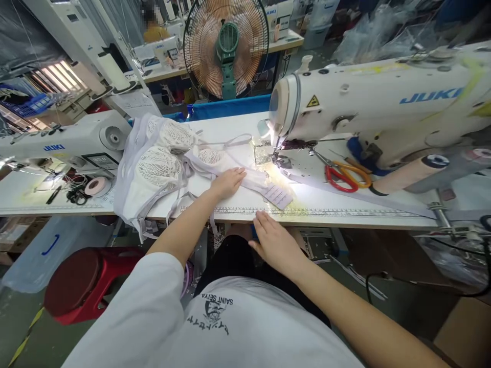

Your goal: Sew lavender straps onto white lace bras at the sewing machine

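Observation:
My left hand lies flat on a white bra, fingers stretched over its pale band. The band runs to the right, with a printed label at its end. Just below the label, my right hand is at the table's front edge, fingers extended and thumb apart, holding nothing. Left of my left hand is a pile of white lace bras, partly hanging over the edge. The lit needle area of the sewing machine is beyond the label.
Red and orange-handled scissors and a beige thread cone lie at the right. A second sewing machine stands left. A large fan is behind the table. Below left is a red stool.

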The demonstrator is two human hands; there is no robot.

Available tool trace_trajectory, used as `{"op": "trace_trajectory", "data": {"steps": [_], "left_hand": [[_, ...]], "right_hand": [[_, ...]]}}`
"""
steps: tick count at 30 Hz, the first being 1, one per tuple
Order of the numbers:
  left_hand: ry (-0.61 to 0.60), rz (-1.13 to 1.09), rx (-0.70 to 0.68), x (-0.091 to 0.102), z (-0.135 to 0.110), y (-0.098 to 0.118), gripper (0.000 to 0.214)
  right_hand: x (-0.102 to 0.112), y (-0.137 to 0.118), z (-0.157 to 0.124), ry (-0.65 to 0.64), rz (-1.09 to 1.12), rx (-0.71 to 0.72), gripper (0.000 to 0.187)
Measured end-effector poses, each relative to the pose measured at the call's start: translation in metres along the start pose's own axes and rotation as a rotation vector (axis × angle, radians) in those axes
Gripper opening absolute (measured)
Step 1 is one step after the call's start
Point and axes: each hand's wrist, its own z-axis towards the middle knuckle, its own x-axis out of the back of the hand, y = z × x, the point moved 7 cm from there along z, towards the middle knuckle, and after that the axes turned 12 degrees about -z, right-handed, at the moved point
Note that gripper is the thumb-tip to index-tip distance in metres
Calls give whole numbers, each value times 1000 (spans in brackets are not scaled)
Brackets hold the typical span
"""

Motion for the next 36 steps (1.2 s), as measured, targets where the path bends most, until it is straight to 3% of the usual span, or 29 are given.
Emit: {"op": "trace_trajectory", "data": {"steps": [3, 5, 8, 12, 15, 19, 21, 24, 26, 29, 32, 36], "left_hand": [[12, 34, -2, 1, 0, 2, 43], [24, 63, -6, 2, -1, 4, 43], [47, 113, -9, 5, -2, 7, 43], [52, 169, -7, 8, -3, 7, 44], [43, 192, 5, 8, -3, 5, 44], [28, 215, 19, 5, -2, 3, 44], [26, 231, 10, 7, -2, 6, 43], [26, 257, -33, 15, 1, 17, 41], [37, 270, -74, 21, 4, 27, 40], [25, 263, -156, 23, 11, 42, 39], [-45, 243, -259, 9, 19, 52, 38], [1, 247, -190, -7, 34, 55, 45]], "right_hand": [[15, -9, -25, -95, 127, 108, 30], [23, -4, -21, -35, 141, 99, 28], [22, 15, 11, 88, 42, -2, 39], [11, 32, 36, 83, -9, -105, 62], [18, 20, 14, 58, 13, -40, 60], [35, -1, -30, -62, 260, 238, 34], [41, 16, -33, -21, 320, 184, 26], [45, 64, -18, 222, 271, -26, 26], [39, 88, -6, 337, 220, -53, 28], [22, 102, 7, 340, 149, 9, 34], [12, 103, 9, 300, 145, 29, 37], [21, 104, -6, 317, 255, -1, 32]]}}
